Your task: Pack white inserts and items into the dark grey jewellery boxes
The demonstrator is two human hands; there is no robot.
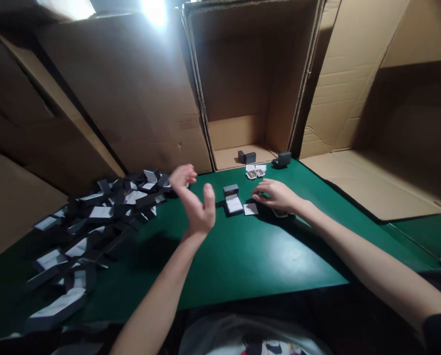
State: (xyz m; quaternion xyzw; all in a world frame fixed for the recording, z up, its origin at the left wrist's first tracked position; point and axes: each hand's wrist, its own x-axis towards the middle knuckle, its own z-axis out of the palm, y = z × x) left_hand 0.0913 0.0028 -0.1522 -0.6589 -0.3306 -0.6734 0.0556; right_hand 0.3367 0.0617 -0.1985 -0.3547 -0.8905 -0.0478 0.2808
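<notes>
My left hand [192,202] is raised above the green table [242,256], palm turned right, fingers apart and holding nothing. It hovers between a heap of small dark boxes [90,231] on the left and one opened dark box with a white lining [232,198]. My right hand [277,196] rests low on the table, fingers stretched toward a small white insert [250,209] lying just beside that box. The fingertips are close to the insert; nothing shows in the hand.
A tall open cardboard carton [250,79] stands at the back with a dark box [247,157] on its floor. Another dark box [283,159] and a white tray piece [255,171] lie before it. Cardboard sheets [371,182] flank the table.
</notes>
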